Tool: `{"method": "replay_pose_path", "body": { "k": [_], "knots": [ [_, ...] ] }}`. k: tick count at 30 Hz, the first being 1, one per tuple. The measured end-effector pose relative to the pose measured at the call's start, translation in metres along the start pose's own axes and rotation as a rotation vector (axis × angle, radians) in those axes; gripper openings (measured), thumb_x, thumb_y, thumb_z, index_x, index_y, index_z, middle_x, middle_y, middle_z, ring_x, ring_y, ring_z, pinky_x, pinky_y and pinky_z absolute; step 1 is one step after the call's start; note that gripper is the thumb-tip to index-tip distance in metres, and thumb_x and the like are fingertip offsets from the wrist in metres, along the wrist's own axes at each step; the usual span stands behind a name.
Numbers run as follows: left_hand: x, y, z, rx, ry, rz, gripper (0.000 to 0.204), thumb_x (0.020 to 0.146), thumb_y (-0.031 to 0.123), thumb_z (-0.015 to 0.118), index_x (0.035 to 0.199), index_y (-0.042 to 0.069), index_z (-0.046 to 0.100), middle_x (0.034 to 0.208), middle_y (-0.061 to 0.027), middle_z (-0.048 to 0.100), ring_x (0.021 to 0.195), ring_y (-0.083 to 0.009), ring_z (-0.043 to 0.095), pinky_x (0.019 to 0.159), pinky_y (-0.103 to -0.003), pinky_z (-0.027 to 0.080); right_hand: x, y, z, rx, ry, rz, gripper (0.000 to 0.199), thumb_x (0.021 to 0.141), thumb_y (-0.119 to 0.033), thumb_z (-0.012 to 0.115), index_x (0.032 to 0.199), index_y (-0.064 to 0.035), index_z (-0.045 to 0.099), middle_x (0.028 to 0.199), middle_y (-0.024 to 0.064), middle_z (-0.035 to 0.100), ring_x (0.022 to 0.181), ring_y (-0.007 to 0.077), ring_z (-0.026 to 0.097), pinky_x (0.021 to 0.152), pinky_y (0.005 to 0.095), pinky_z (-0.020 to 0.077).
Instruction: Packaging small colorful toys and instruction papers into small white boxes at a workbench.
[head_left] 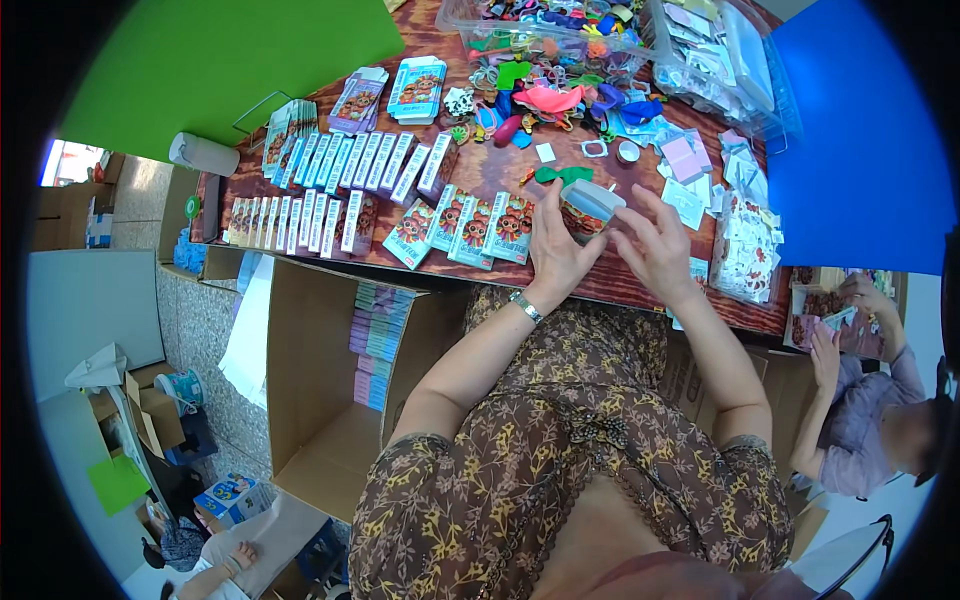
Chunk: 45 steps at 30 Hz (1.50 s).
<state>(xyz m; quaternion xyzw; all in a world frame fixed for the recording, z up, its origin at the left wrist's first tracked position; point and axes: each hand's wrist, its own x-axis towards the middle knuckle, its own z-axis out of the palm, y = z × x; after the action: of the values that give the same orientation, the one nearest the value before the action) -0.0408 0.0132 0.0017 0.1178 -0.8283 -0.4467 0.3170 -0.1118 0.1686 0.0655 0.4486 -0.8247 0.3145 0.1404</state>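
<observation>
Your left hand [556,250] and right hand [658,250] meet at the near edge of the desk [480,180], both grips clamped on a small box [590,208] held just above it. Flat packets [470,228] lie just left of your left hand; rows of boxes [340,170] stand further left. Balloons [545,100] are heaped behind. A bag [745,250] lies right. An open carton [330,400] sits below.
</observation>
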Motion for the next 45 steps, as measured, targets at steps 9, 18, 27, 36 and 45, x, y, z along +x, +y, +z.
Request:
{"method": "replay_pose_path", "body": {
  "k": [9,18,27,36,45],
  "knots": [
    [-0.011,-0.001,-0.005,-0.072,-0.11,0.075,0.093,0.072,0.017,0.089,0.147,0.001,0.035,0.131,-0.0212,0.052,0.123,-0.037,0.054,0.101,-0.045,0.047,-0.028,0.006,0.031,0.451,0.052,0.394,0.035,0.088,-0.004,0.075,0.124,-0.0052,0.071,0.118,0.0147,0.071,0.108,0.0223,0.068,0.089,0.0327,0.0551],
    [-0.016,-0.021,-0.02,-0.682,-0.263,-0.075,0.037,0.09,-0.001,0.07,0.125,0.004,0.063,0.134,-0.0174,0.062,0.111,-0.0266,0.068,0.088,-0.034,0.057,-0.046,0.034,0.013,0.575,-0.132,0.332,0.03,0.092,-0.001,0.069,0.122,-0.0034,0.071,0.12,0.0131,0.07,0.111,0.0214,0.067,0.093,0.0329,0.052],
    [0.002,-0.021,-0.05,-0.257,-0.42,0.353,0.026,0.084,0.002,0.076,0.109,0.002,0.07,0.115,-0.0171,0.07,0.098,-0.0332,0.071,0.083,-0.038,0.059,-0.035,0.025,-0.001,0.461,-0.239,0.038,0.03,0.09,-0.003,0.07,0.12,-0.0063,0.072,0.119,0.0132,0.07,0.101,0.0235,0.07,0.085,0.0319,0.0551],
    [-0.001,-0.019,-0.05,-0.262,-0.444,0.352,0.025,0.084,-0.002,0.075,0.108,0.001,0.071,0.116,-0.0169,0.07,0.098,-0.0302,0.072,0.079,-0.036,0.059,0.001,0.031,-0.004,0.778,-0.352,0.462,0.019,0.101,-0.013,0.059,0.114,-0.0026,0.07,0.101,0.0039,0.071,0.092,0.0118,0.065,0.077,0.0273,0.0513],
    [-0.001,-0.017,-0.047,-0.265,-0.423,0.332,0.023,0.084,-0.001,0.075,0.106,0.001,0.07,0.114,-0.0156,0.07,0.096,-0.0301,0.072,0.078,-0.036,0.059,0.002,0.026,-0.015,0.53,-0.431,0.129,0.017,0.09,-0.007,0.071,0.107,-0.0039,0.073,0.099,0.0069,0.069,0.09,0.0212,0.066,0.076,0.0338,0.0532]
  ]
}}
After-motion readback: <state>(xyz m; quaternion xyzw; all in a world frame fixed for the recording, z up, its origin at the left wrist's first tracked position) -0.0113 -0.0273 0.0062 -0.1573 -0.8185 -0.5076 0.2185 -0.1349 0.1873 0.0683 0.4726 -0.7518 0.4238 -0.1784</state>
